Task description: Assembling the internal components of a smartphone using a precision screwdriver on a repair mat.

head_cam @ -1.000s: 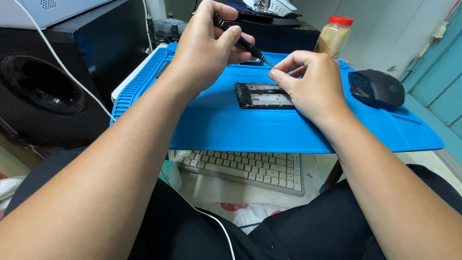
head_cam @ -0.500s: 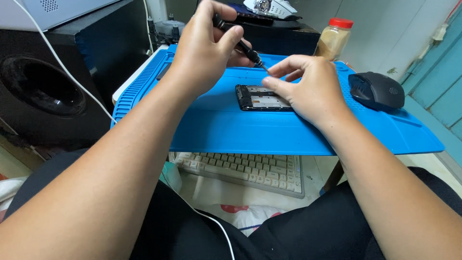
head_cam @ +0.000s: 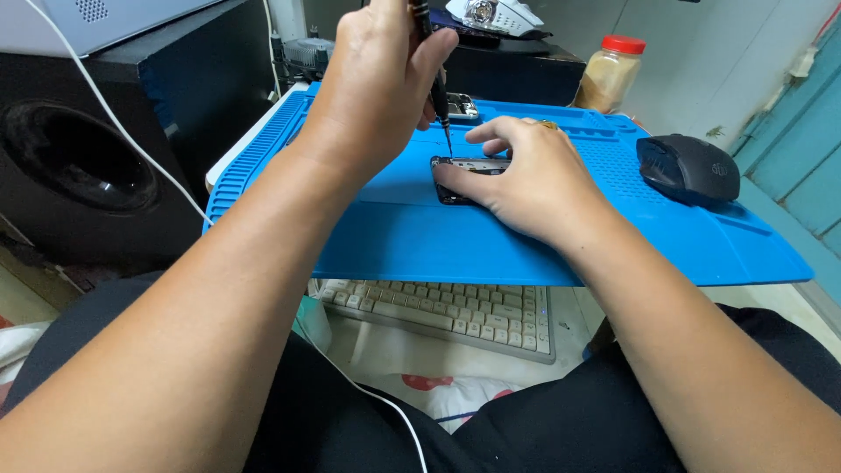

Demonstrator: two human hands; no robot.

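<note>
A blue ridged work mat (head_cam: 420,236) covered the desk, its raised rim running along the far and left sides. Below its near edge sat a pale keyboard (head_cam: 455,314) on a lower shelf, with a white cable (head_cam: 368,394) trailing across the person's dark-clothed lap. To the left stood a large black speaker (head_cam: 79,166). On the right part of the mat rested a black computer mouse (head_cam: 688,168), and beyond the mat's far edge stood a jar (head_cam: 611,74) with a red lid and tan contents. A teal wall panel showed at far right.

Near the mat's centre lay an opened phone (head_cam: 460,175), flat, its long axis running left to right across the view. The right hand (head_cam: 534,180) lay over it, fingers curled down and pressing it to the mat, hiding most of its right half.

The left hand (head_cam: 381,79) was closed around a slim dark screwdriver (head_cam: 440,101), held nearly upright, handle up and tilted slightly away, tip pointing down at the phone's far left edge; whether the tip touched it could not be told.
</note>
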